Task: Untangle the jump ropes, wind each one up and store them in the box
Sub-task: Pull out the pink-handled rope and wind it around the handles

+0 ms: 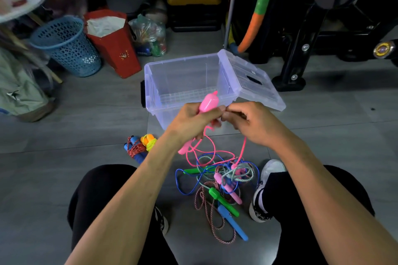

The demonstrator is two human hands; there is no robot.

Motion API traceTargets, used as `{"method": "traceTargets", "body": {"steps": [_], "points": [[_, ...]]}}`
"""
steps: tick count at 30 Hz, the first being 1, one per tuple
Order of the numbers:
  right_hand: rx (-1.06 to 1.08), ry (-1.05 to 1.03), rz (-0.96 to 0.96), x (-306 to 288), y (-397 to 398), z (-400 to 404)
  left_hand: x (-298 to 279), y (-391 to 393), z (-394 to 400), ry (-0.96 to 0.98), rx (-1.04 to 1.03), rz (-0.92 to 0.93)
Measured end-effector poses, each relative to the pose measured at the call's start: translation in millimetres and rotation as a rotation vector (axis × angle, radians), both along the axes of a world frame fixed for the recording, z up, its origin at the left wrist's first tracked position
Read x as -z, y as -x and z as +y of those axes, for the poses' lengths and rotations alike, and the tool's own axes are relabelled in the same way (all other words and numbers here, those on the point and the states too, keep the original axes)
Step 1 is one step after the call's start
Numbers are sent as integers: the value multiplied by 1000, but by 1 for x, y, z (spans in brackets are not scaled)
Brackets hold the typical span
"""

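Fingers (206, 114) of the left hand (191, 122) are clenched round the pink handle (207, 102), which points up and away toward the box (185, 84); fingers of the right hand (252, 122) pinch the pink cord (244, 148) just beside the left thumb, so both hands meet at one point above the floor (86, 131)

Ordered by size:

1. Box: clear, lid (252, 79) hinged open to the right, no rope visible inside. It stands on the floor directly beyond the hands.
2. Tangle (224, 180): blue, twisted red-white and pale green cords with green, blue and pink handles, lying on the floor between the feet, below and slightly right of the hands.
3. Wound bundles (140, 146): two ropes already coiled, one red with blue handles, one yellow with orange handles, on the floor left of the tangle, not in the box.
4. Pink cord: it drops from both hands in loose loops; the strand under the right hand runs straight down into the tangle. A second pink handle (184, 148) hangs below the left wrist.

Governing relation: the free cord lies below the fingers, the handle axis is near upright, and the right hand is nearer the tangled end. Judgement: the right hand must draw cord upward out of the tangle while the left hand keeps the handle as the winding core. Risk: the strand may snag on the pale green cord
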State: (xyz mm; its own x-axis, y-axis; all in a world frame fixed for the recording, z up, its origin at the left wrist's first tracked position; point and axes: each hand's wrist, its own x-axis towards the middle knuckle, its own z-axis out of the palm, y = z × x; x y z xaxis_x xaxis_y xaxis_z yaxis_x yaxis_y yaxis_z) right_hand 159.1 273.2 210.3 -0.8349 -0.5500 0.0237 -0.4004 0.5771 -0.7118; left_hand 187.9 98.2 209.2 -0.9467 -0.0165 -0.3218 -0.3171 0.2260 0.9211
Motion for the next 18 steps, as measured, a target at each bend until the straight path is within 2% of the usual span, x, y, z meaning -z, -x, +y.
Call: {"method": "traceTargets", "body": {"steps": [3,5,7,9,11,14,16,18], "points": [[19,15,-28,1,0,-1,0,0,-5,-30,-61,23],[44,-14,-86,4,3,2,-1,3,-13,-188,-225,78],[69,-145,-132,10,7,11,-5,8,-25,-393,-433,108],[70,-356,-166,16,11,20,-9,11,-39,-472,-598,71],[82,-451,-182,18,12,24,-6,10,-48,-258,-600,2],[120,-252,-190,14,9,18,6,4,-43,208,-400,7],[101,-153,-166,9,7,12,9,0,-31,289,-242,53],[57,-127,-136,7,3,5,6,-2,-19,243,-79,44]]}}
